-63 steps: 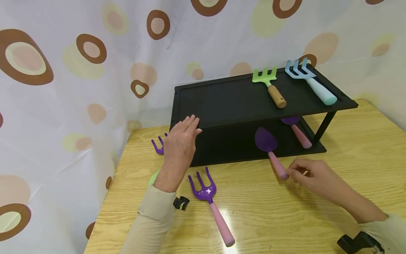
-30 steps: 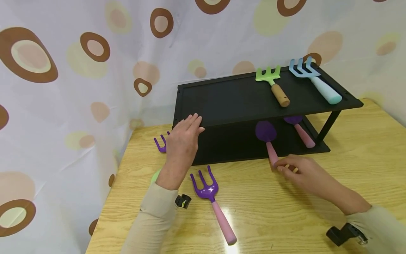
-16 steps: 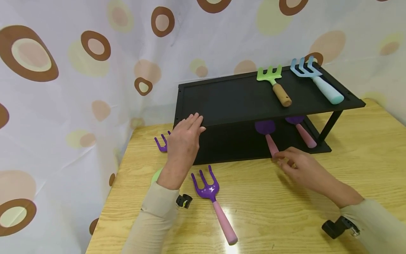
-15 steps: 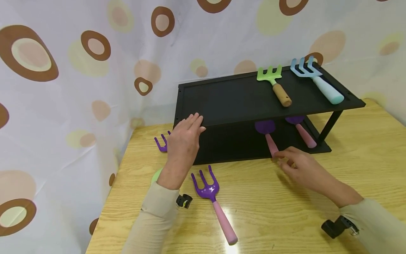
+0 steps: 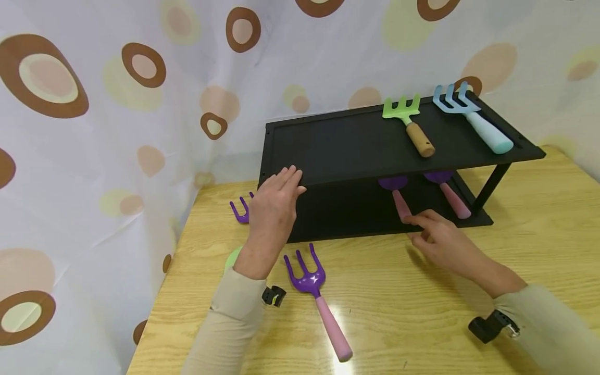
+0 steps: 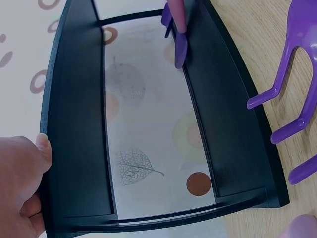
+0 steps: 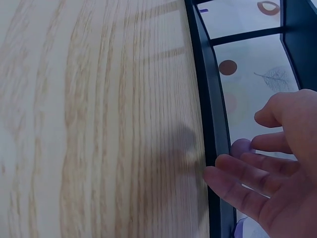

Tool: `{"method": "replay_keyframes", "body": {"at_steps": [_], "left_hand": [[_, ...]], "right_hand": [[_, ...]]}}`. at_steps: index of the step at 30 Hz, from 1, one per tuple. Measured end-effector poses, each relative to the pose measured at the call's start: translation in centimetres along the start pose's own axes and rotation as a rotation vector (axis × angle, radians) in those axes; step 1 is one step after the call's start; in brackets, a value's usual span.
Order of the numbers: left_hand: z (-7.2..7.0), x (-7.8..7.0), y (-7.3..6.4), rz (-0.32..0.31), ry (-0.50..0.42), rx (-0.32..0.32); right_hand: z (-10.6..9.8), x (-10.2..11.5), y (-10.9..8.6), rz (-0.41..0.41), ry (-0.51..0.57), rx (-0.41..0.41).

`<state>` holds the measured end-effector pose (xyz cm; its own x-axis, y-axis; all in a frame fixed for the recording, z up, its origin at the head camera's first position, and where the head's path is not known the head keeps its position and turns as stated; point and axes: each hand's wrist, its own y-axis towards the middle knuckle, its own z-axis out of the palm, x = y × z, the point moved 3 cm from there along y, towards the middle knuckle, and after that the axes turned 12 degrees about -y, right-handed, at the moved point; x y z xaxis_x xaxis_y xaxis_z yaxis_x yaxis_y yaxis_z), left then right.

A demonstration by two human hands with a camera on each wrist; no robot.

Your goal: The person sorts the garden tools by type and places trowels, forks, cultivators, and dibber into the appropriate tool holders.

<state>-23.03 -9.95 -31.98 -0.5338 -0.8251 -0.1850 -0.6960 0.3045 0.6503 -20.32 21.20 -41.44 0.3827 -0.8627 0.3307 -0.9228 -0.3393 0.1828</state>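
Observation:
My left hand (image 5: pixel 273 216) rests on the front left corner of a black two-tier rack (image 5: pixel 328 143), fingers straight along its upper shelf. At the front of the lower shelf, my right hand (image 5: pixel 442 242) touches the pink handle end of a purple-bladed hand trowel (image 5: pixel 401 205) with extended fingers. The upper shelf hides part of the trowel's blade. In the right wrist view, the fingers (image 7: pixel 242 191) are loosely straight beside the round handle end. A second purple tool with a pink handle (image 5: pixel 454 200) lies on the lower shelf, right of the trowel.
On the upper shelf lie a green hand rake (image 5: pixel 419 138) and a light blue one (image 5: pixel 487 133). A purple fork (image 5: pixel 333 328) lies on the wooden table (image 5: pixel 398 317) before the rack. Purple tines (image 5: pixel 241 212) and a green piece (image 5: pixel 232 258) show beside my left arm.
My right hand has moved forward and left, and the trowel has slid deeper onto the lower shelf. My right fingers have loosened from the handle. The left hand stays on the rack corner.

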Motion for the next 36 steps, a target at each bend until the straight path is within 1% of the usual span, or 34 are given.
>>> {"method": "replay_keyframes", "body": {"at_steps": [3, 8, 12, 16, 18, 22, 27, 29, 32, 34, 36], "left_hand": [[0.0, 0.1, -0.1, -0.006, -0.004, 0.006], [0.0, 0.1, -0.1, 0.001, -0.006, -0.002], [0.1, -0.1, -0.1, -0.004, -0.001, 0.004], [0.1, -0.2, -0.1, -0.006, -0.001, 0.011], [0.1, -0.3, -0.1, -0.005, 0.001, 0.011], [0.1, -0.3, -0.1, -0.005, 0.005, 0.008], [0.1, -0.3, -0.1, 0.001, 0.006, 0.002], [0.0, -0.2, -0.1, 0.003, 0.008, -0.003], [-0.1, -0.2, -0.1, 0.004, 0.010, -0.006], [-0.1, -0.2, -0.1, 0.003, 0.008, -0.001], [-0.1, -0.1, -0.1, 0.006, 0.003, 0.004]], "right_hand": [[0.2, 0.0, 0.3, 0.015, 0.001, 0.025], [0.3, -0.1, 0.6, 0.037, 0.002, 0.035], [0.5, -0.4, 0.6, 0.045, -0.002, 0.043], [0.4, -0.5, 0.3, 0.046, -0.003, 0.038], [0.2, -0.5, 0.0, 0.044, -0.009, 0.019], [-0.6, -0.8, -1.1, 0.028, -0.032, -0.046], [-2.4, -1.3, -2.6, -0.017, -0.121, -0.194], [-3.4, -1.3, -3.1, -0.053, -0.154, -0.254], [-5.2, -1.2, -3.6, -0.104, -0.184, -0.322], [-6.6, -1.1, -3.9, -0.135, -0.216, -0.368], [-8.1, -1.0, -4.1, -0.149, -0.251, -0.420]]}}
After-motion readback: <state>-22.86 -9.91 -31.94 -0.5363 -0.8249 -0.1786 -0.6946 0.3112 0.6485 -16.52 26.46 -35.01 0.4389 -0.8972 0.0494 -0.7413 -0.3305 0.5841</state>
